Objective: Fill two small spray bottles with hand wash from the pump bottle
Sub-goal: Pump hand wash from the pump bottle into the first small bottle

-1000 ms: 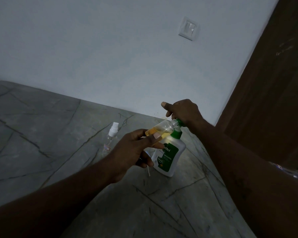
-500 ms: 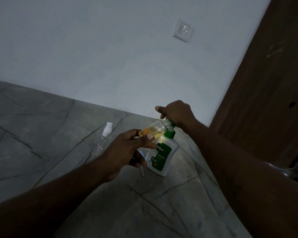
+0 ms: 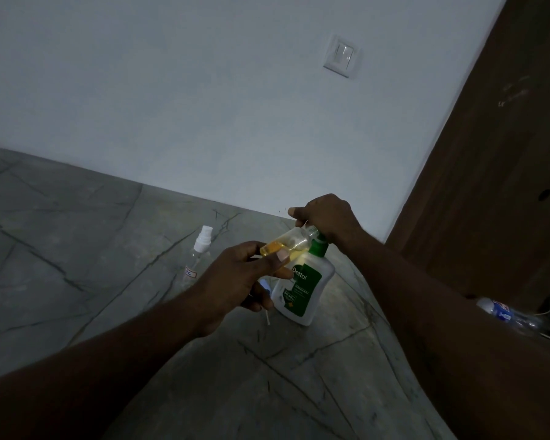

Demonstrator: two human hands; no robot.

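- Fingers [image 3: 269, 263] of the left hand [image 3: 235, 281]: clenched round the uncapped spray bottle [image 3: 291, 244], held tilted almost level, mouth against the pump spout. The lower fingers also trap a thin white tube [image 3: 267, 319], probably the removed sprayer's dip tube.
- Right hand [image 3: 329, 217]: fingers curled over the green pump head, bearing down on it.
- Pump bottle [image 3: 302, 290]: stands on the grey stone desk [image 3: 108, 249], just below both hands, green label facing the camera.
- Uncapped spray bottle, contents: amber liquid pooled at the base end; the rest shows clear. Judged only partly filled.
- Capped spray bottle [image 3: 199, 255]: upright on the desk, left of the hands and apart from them, white sprayer fitted. Appears empty, though the light is dim.
- Progress, as judged: first fill under way. Remaining: top it up, refit its sprayer, then open, fill and close the second.
- Surroundings: wall switch [image 3: 342, 57]; brown door [image 3: 489, 154]; plastic water bottle [image 3: 496, 312] lying at right.
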